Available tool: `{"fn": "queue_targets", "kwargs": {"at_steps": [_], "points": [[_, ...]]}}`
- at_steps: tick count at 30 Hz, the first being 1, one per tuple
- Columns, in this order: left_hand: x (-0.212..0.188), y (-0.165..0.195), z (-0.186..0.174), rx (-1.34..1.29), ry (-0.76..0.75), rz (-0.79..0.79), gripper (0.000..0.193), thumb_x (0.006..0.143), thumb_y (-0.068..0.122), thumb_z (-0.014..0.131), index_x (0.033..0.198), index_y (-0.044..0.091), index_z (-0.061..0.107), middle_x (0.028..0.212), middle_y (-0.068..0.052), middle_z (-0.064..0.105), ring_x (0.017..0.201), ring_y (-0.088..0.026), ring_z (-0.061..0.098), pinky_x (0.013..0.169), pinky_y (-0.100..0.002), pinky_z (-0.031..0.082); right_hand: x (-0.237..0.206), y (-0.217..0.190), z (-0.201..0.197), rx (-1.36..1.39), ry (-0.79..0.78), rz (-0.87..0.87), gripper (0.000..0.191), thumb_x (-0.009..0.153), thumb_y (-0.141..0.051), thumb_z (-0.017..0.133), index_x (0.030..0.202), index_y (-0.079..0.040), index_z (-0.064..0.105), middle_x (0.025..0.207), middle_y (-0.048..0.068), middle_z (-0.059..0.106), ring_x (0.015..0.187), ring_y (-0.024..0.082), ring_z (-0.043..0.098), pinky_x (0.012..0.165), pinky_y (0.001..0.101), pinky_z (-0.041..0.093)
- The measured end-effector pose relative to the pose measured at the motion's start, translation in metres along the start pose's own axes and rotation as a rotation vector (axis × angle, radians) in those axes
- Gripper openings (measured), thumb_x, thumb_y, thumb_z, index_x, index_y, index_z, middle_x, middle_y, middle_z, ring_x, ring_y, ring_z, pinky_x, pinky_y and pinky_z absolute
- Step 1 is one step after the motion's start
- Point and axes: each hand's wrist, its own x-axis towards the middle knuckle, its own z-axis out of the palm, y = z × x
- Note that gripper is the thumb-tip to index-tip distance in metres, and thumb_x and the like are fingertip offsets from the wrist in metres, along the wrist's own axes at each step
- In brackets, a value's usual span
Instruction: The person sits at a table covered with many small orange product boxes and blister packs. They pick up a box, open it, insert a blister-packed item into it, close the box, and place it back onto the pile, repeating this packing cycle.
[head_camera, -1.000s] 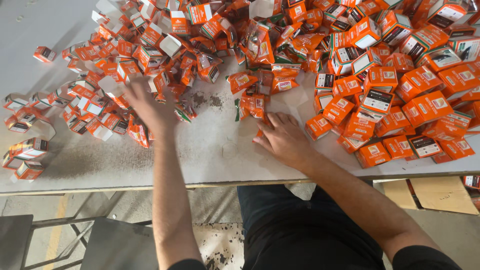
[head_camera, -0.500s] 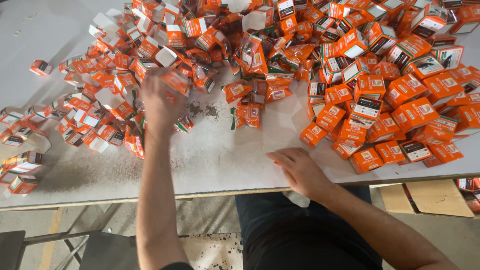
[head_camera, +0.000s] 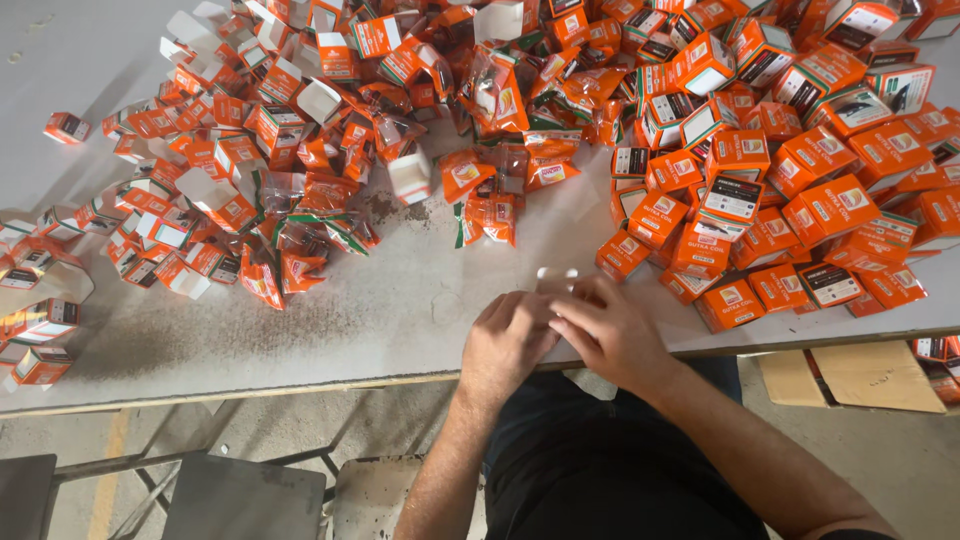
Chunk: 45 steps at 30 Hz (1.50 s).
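Your left hand (head_camera: 508, 340) and right hand (head_camera: 610, 335) meet at the near edge of the grey table (head_camera: 330, 320), fingers curled together over a small clear plastic packet (head_camera: 556, 279) — only its far end shows past your fingertips, lying flat on the tabletop. From that visible strip its long axis appears to run left to right across the table, though most of it is hidden under your hands, so I cannot tell its full shape or which end leads. Both hands pinch or press it; neither is released, neither is clenched into a fist. The packet is thin, glossy and see-through against the dull, scuffed table surface. Just beyond it lie crumpled orange foil sachets (head_camera: 485, 215), wrinkled and shiny. To your right sits a dense pile of closed orange cardboard boxes (head_camera: 800, 160) — squared, crisp-edged, some with dark or white label faces. To your left spreads a looser heap of opened orange boxes (head_camera: 230, 180) with white flaps standing up, mixed with more sachets. A flattened brown cardboard sheet (head_camera: 860, 375) lies below the table edge at right.
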Motion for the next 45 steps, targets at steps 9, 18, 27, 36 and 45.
{"fn": "queue_targets", "kwargs": {"at_steps": [9,18,27,36,45], "points": [[-0.018,0.005,-0.012,-0.072,-0.025,-0.045,0.040,0.083,-0.002,0.075,0.121,0.004,0.067,0.113,-0.015,0.069,0.100,-0.035,0.071,0.084,-0.043,0.060,0.001,0.009,-0.017,0.074,-0.071,0.218,0.020,0.095,-0.012,0.066,0.112,-0.002,0.063,0.092,0.013,0.072,0.080,0.031,0.072,0.065,0.0408,0.054],[-0.032,0.025,0.012,-0.034,0.197,-0.088,0.043,0.080,0.008,0.087,0.111,0.004,0.057,0.132,-0.024,0.062,0.126,-0.047,0.063,0.100,-0.050,0.057,-0.007,0.012,-0.006,-0.182,-0.170,0.184,0.021,0.098,-0.013,0.060,0.117,-0.006,0.066,0.086,0.016,0.071,0.075,0.036,0.069,0.064,0.0460,0.052],[-0.028,0.007,0.029,-0.272,0.060,-0.285,0.059,0.083,0.008,0.086,0.133,0.007,0.055,0.133,-0.018,0.066,0.111,-0.036,0.070,0.088,-0.040,0.061,-0.026,-0.010,-0.013,0.278,0.269,0.073,0.046,0.093,-0.001,0.061,0.131,0.004,0.037,0.121,0.021,0.053,0.110,0.028,0.057,0.098,0.0415,0.048],[-0.032,0.007,0.034,-0.253,0.073,-0.281,0.077,0.079,0.008,0.084,0.145,0.005,0.044,0.127,-0.016,0.065,0.114,-0.036,0.069,0.093,-0.042,0.059,-0.011,0.009,0.000,-0.225,0.053,-0.116,0.051,0.081,-0.027,0.091,0.118,-0.003,0.065,0.122,0.005,0.066,0.113,0.031,0.058,0.099,0.0477,0.045],[-0.021,0.013,0.025,-0.161,0.065,-0.173,0.065,0.079,0.011,0.084,0.137,0.007,0.056,0.126,-0.015,0.064,0.113,-0.035,0.067,0.095,-0.043,0.058,0.000,0.000,-0.030,-0.322,-0.151,-0.093,0.020,0.089,-0.021,0.081,0.106,-0.012,0.074,0.117,0.002,0.064,0.117,0.032,0.054,0.099,0.0447,0.045]]}}
